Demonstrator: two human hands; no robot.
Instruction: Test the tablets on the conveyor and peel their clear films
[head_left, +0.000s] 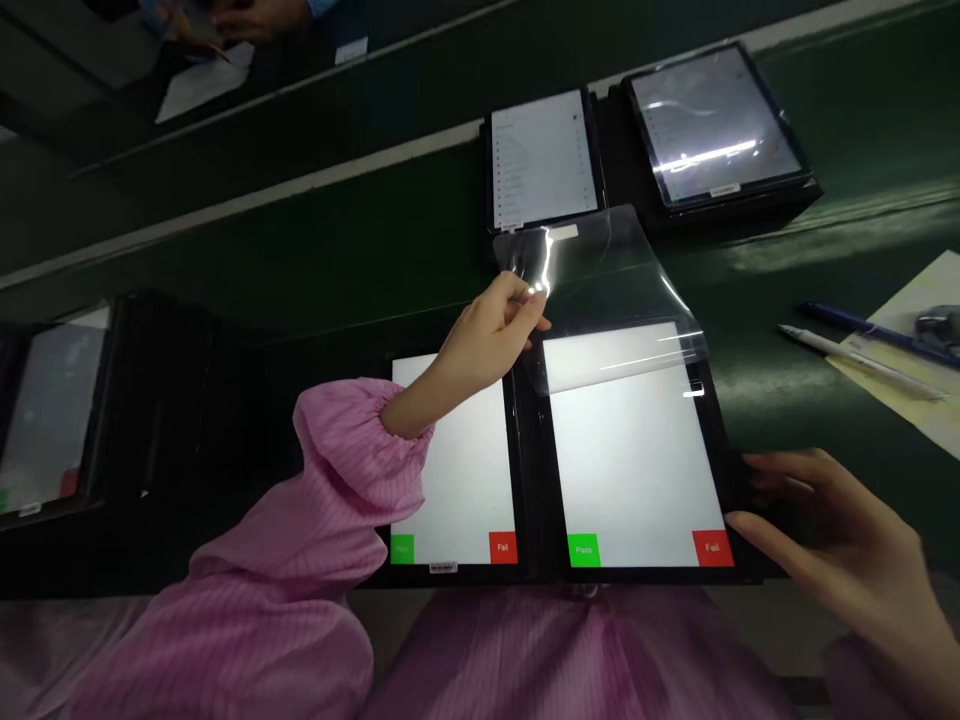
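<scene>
Over a green workbench (315, 240), left hand (491, 335) pinches clear film (607, 290); open right hand (832, 540) touches a tablet (637, 470).

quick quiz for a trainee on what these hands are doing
1. What does the left hand, in its pink ribbed sleeve, pinch?
2. True or false: the right hand touches the slim blue pen.
3. Fill the gap: the green square button on the white tablet screen reads ___.

Key: 1. a clear plastic film; 2. false; 3. Pass.
</scene>
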